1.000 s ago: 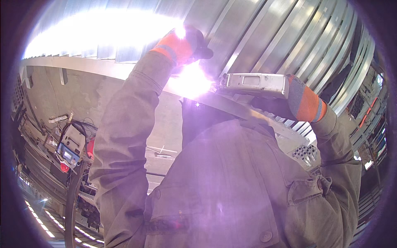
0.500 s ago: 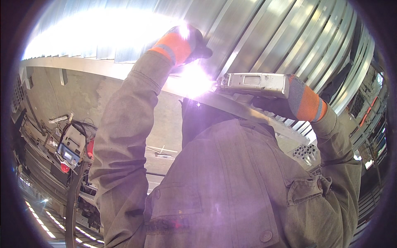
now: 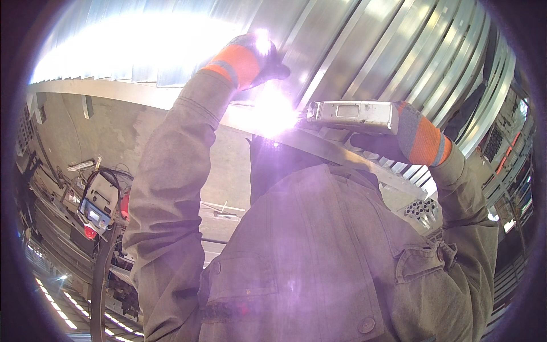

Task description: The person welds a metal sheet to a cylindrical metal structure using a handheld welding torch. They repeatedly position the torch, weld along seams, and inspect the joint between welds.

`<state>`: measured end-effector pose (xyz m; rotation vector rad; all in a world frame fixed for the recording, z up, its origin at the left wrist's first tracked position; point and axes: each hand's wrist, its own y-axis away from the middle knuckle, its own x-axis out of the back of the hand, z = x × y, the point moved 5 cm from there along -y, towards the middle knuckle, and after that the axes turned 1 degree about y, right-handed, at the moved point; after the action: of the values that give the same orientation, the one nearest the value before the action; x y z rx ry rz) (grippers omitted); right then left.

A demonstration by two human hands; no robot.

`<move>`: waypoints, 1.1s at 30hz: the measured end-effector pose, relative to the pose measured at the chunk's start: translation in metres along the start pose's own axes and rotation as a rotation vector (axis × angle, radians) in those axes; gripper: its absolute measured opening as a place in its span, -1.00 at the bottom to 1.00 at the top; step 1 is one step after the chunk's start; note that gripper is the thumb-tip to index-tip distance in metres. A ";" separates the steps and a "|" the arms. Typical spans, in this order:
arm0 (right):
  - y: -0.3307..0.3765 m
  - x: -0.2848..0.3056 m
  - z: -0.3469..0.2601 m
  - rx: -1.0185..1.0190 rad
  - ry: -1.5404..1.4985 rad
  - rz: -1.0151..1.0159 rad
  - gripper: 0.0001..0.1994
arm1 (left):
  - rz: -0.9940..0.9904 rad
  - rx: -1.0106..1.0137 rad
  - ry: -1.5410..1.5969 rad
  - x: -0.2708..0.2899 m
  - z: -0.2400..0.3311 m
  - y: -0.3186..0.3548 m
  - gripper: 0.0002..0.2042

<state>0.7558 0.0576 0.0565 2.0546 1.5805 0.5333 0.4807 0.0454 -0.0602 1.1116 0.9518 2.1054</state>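
**Silver tool (image 3: 350, 115) gripped just above the metal bar (image 3: 327, 147)**

With the right hand (image 3: 413, 134), holds the rear end of the silver tool, above the bar in the view, with gloved fingers closed around it. Sets the tool's long axis almost level, sloping less than the bar, with the front end directed left, toward the white glare (image 3: 274, 111) over the bar. Cannot tell, because of this glare, about contact between front end and bar.

Places the left hand (image 3: 245, 60) above the bar also, across the glare from the tool, against or near the metal slats (image 3: 364, 45); cannot tell about any grip of its fingers. Has therefore the right hand nearer to the tool, the left one apart.

Above the bar: the same slats, shiny, in slanting rows. Below the bar: a thick brownish jacket (image 3: 319, 245), and to the left a grey surface (image 3: 114, 122), floor or wall not clear. Farther below the bar, at left: a pale machine (image 3: 102, 196). Under the bar's right part: a bundle of tubes (image 3: 421, 211).
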 end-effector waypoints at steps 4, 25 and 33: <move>0.001 -0.001 -0.002 0.084 0.230 -0.005 -0.63 | 0.065 -0.012 0.003 -0.003 -0.003 -0.001 -0.57; 0.002 -0.005 -0.032 -0.153 0.459 0.058 -0.60 | -0.155 0.114 0.108 -0.004 0.005 -0.003 -0.62; 0.020 0.001 -0.051 -0.171 0.539 0.097 -0.63 | -0.065 0.150 0.247 0.004 0.002 0.016 -0.57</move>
<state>0.7415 0.0619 0.1094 1.9617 1.6457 1.2982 0.4781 0.0400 -0.0449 0.8900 1.2621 2.1819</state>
